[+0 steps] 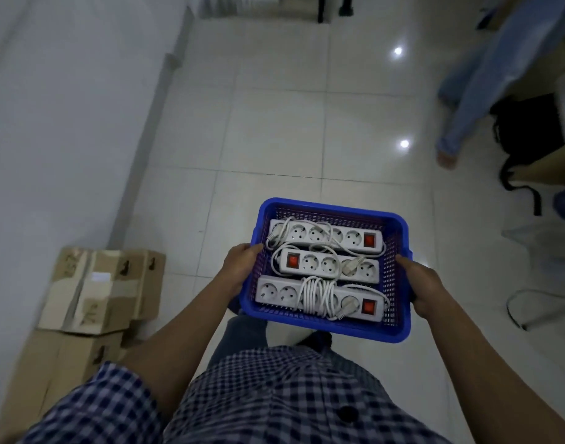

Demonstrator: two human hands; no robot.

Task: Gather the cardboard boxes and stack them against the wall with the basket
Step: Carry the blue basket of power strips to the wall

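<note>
I carry a blue plastic basket (326, 326) in front of my waist, above the tiled floor. It holds three white power strips (319, 265) with red switches and coiled cords. My left hand (239, 267) grips the basket's left rim and my right hand (425, 286) grips its right rim. Down at my left, a stack of cardboard boxes (95, 286) stands against the white wall (50, 139). A smaller taped box lies on top of a larger one (60, 366).
Another person's legs in light blue trousers (460, 100) stand at the upper right. A black backpack (528, 133) and more cardboard lie at the right edge, with a clear chair (544, 251) below them. Dark furniture legs (323, 8) stand at the far end of the floor.
</note>
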